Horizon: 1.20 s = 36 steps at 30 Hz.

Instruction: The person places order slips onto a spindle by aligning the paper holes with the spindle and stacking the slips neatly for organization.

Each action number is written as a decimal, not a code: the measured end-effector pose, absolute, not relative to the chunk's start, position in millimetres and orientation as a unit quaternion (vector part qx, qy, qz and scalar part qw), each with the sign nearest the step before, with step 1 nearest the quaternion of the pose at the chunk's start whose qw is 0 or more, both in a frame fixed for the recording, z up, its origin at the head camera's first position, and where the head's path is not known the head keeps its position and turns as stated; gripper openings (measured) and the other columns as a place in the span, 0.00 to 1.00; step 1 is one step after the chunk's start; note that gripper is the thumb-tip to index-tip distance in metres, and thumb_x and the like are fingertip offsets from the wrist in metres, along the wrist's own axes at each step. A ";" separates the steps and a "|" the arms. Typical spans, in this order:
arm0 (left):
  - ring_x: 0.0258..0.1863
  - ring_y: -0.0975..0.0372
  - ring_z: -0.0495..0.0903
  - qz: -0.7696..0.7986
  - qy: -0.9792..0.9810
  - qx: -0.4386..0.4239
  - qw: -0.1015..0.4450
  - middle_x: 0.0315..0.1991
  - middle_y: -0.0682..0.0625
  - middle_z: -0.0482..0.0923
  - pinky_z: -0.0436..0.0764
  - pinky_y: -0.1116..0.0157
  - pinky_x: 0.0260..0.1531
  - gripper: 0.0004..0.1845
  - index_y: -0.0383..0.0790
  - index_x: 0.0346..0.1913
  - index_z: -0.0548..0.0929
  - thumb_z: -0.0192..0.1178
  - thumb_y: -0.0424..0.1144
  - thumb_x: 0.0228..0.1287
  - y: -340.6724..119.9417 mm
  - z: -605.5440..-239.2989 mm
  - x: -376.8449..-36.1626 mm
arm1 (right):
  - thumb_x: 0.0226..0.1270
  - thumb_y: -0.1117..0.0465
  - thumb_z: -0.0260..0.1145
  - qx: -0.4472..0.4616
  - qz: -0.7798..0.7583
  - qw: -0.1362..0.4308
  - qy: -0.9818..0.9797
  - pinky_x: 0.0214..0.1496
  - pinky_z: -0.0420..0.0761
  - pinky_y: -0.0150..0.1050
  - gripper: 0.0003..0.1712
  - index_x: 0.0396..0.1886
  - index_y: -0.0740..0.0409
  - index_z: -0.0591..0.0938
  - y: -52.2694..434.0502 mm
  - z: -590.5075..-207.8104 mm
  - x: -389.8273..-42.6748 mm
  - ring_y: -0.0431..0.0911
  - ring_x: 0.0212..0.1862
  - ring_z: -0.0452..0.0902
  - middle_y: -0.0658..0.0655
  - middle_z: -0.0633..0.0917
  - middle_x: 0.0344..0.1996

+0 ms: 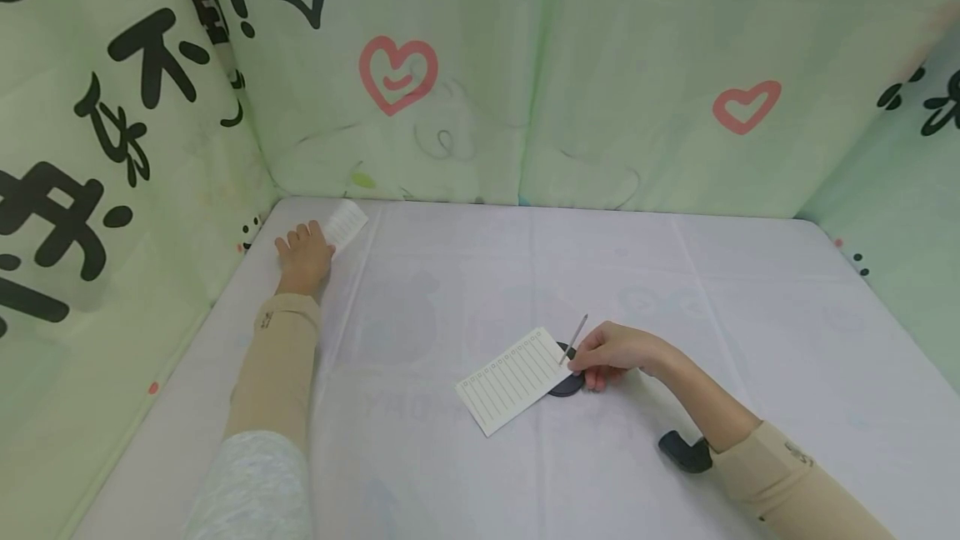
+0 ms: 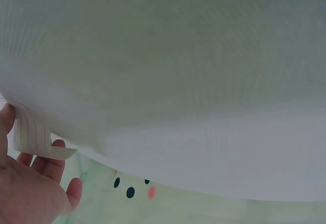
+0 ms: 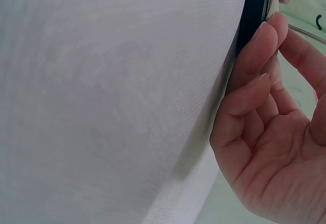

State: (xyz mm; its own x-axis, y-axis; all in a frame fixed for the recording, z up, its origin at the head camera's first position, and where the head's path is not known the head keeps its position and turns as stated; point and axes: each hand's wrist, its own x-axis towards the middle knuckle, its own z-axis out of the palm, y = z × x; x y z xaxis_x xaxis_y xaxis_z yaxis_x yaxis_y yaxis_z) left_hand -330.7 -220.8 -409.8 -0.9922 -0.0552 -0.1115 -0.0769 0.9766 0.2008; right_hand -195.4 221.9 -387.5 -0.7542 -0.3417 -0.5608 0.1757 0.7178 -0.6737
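While the right hand (image 1: 611, 352) pinches a thin grey pen (image 1: 573, 338) beside a white lined card (image 1: 514, 378) on a dark round disc (image 1: 567, 382), the left hand (image 1: 303, 252), fingers flat, touches another lined paper slip (image 1: 345, 224) by the green printed curtain (image 1: 480, 73).

A white cloth covers the bench (image 1: 675, 290); pale green fabric walls (image 1: 600, 65) with pink hearts (image 1: 397, 73) and black lettering (image 1: 60, 215) enclose it.

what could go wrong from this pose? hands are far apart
1. The lined sheet lies partly over the dark disc, so it may slide or tilt under the pen in the right hand.
2. The left hand only touches the curled slip at the table's far corner; it could slip away.
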 end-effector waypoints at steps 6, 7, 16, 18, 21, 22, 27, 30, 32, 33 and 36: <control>0.59 0.35 0.51 0.105 0.992 -0.046 0.050 0.59 0.24 0.49 0.48 0.40 0.57 0.29 0.19 0.61 0.48 0.44 0.39 0.70 -221.6 -410.5 -332.2 | 0.56 0.58 0.65 -0.047 -0.374 0.348 0.858 0.21 0.65 0.29 0.10 0.22 0.60 0.82 222.1 -388.2 -196.3 0.38 0.17 0.72 0.49 0.78 0.12; 0.60 0.35 0.50 0.110 0.991 -0.046 0.057 0.60 0.24 0.47 0.47 0.40 0.58 0.29 0.19 0.62 0.47 0.43 0.39 0.71 -221.3 -409.1 -331.5 | 0.56 0.58 0.65 -0.047 -0.374 0.349 0.858 0.21 0.65 0.29 0.11 0.22 0.60 0.82 222.2 -388.3 -196.4 0.38 0.17 0.72 0.49 0.78 0.12; 0.56 0.36 0.54 0.101 0.994 -0.018 0.029 0.56 0.25 0.51 0.50 0.41 0.56 0.23 0.20 0.59 0.48 0.36 0.33 0.68 -216.7 -407.8 -328.0 | 0.57 0.58 0.65 -0.046 -0.377 0.350 0.857 0.20 0.65 0.29 0.11 0.21 0.60 0.82 222.0 -387.4 -196.2 0.38 0.17 0.72 0.49 0.78 0.12; 0.56 0.37 0.55 0.101 0.995 -0.019 0.021 0.56 0.25 0.52 0.50 0.41 0.56 0.22 0.20 0.59 0.48 0.33 0.33 0.68 -217.0 -409.3 -329.1 | 0.57 0.58 0.65 -0.045 -0.376 0.350 0.857 0.20 0.65 0.29 0.11 0.21 0.60 0.81 221.9 -387.4 -195.9 0.38 0.17 0.72 0.49 0.78 0.12; 0.55 0.36 0.55 0.100 0.995 -0.018 0.011 0.56 0.25 0.53 0.50 0.41 0.55 0.21 0.21 0.59 0.48 0.30 0.33 0.69 -217.9 -411.2 -330.4 | 0.57 0.58 0.65 -0.043 -0.376 0.350 0.857 0.20 0.65 0.29 0.11 0.21 0.60 0.81 221.6 -387.3 -195.4 0.38 0.17 0.72 0.49 0.78 0.12; 0.55 0.36 0.55 0.099 0.995 -0.017 0.006 0.56 0.25 0.53 0.51 0.41 0.55 0.21 0.21 0.59 0.48 0.30 0.34 0.70 -218.2 -411.7 -330.7 | 0.57 0.58 0.64 -0.043 -0.375 0.350 0.857 0.20 0.65 0.29 0.11 0.21 0.60 0.81 221.6 -387.2 -195.2 0.38 0.17 0.72 0.49 0.78 0.12; 0.56 0.37 0.57 0.090 0.996 -0.003 -0.013 0.55 0.28 0.56 0.52 0.42 0.54 0.22 0.23 0.59 0.49 0.38 0.30 0.67 -218.9 -412.7 -332.8 | 0.57 0.58 0.64 -0.042 -0.376 0.349 0.857 0.21 0.65 0.29 0.10 0.21 0.60 0.82 221.4 -387.1 -194.7 0.38 0.17 0.72 0.49 0.78 0.12; 0.56 0.38 0.57 0.084 0.996 0.009 -0.025 0.55 0.28 0.58 0.51 0.42 0.55 0.25 0.23 0.60 0.50 0.43 0.26 0.63 -218.1 -412.9 -333.8 | 0.56 0.59 0.65 -0.041 -0.378 0.349 0.857 0.21 0.66 0.29 0.10 0.21 0.60 0.82 221.6 -387.2 -194.8 0.38 0.17 0.73 0.49 0.78 0.12; 0.56 0.38 0.58 0.083 0.996 0.015 -0.035 0.54 0.28 0.59 0.50 0.42 0.55 0.24 0.23 0.60 0.51 0.44 0.25 0.63 -217.4 -413.0 -334.1 | 0.57 0.58 0.65 -0.041 -0.378 0.349 0.857 0.21 0.65 0.29 0.10 0.22 0.61 0.82 221.6 -387.6 -195.0 0.38 0.17 0.73 0.49 0.78 0.12; 0.55 0.38 0.59 0.080 0.996 0.017 -0.041 0.54 0.28 0.60 0.51 0.42 0.55 0.23 0.23 0.59 0.51 0.43 0.25 0.63 -217.1 -412.5 -333.8 | 0.57 0.58 0.65 -0.041 -0.378 0.349 0.857 0.21 0.65 0.29 0.10 0.22 0.61 0.82 221.7 -387.9 -195.1 0.38 0.17 0.73 0.49 0.78 0.12; 0.52 0.39 0.62 0.069 0.996 0.015 -0.057 0.52 0.29 0.63 0.53 0.43 0.53 0.20 0.23 0.58 0.54 0.41 0.25 0.64 -216.7 -407.6 -331.9 | 0.57 0.58 0.65 -0.042 -0.380 0.349 0.856 0.21 0.65 0.29 0.10 0.22 0.61 0.82 221.9 -388.6 -195.4 0.38 0.17 0.73 0.49 0.78 0.12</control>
State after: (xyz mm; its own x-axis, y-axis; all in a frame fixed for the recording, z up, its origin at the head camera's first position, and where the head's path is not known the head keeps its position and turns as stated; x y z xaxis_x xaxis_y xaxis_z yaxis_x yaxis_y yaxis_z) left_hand -331.9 -216.7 -407.6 -0.9930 0.0211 0.1165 0.0369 0.9902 0.1350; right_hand -195.4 221.9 -388.6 -0.7532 -0.3373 -0.5648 0.1928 0.7077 -0.6797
